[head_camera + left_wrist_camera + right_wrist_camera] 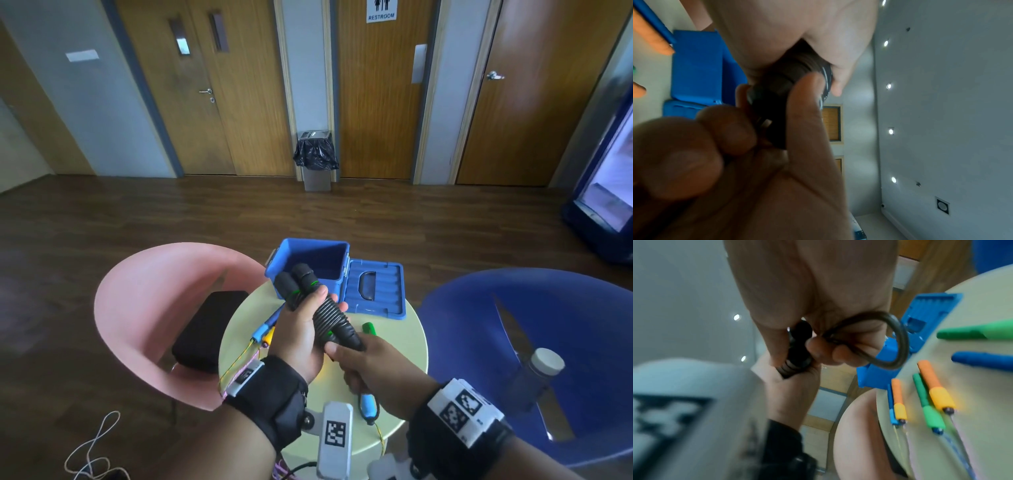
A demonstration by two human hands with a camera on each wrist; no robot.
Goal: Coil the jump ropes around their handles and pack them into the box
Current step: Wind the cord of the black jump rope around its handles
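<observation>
Both wrists are wearing black camera straps, and the left hand [299, 329] is wrapping around a black jump rope [329, 317], its cord coiled on the paired handles. The right hand [368, 363] is pinching the last loop [898, 344] near the handle ends. Springy cord is likely wanting to unwind; gripping over the coils seems safest. An open blue box [284, 270] is waiting just behind.

head view: dim, flat indoor light, brighter at the right edge from a lit fridge [606, 185], soft glare on the doors [534, 85], strong wide-angle bending at the edges. left wrist: recessed ceiling spots [889, 86] bloom white, near fingers [801, 113] dark and out of focus. right wrist: motion blur on the bench [986, 394], tag in the foreground smeared
</observation>
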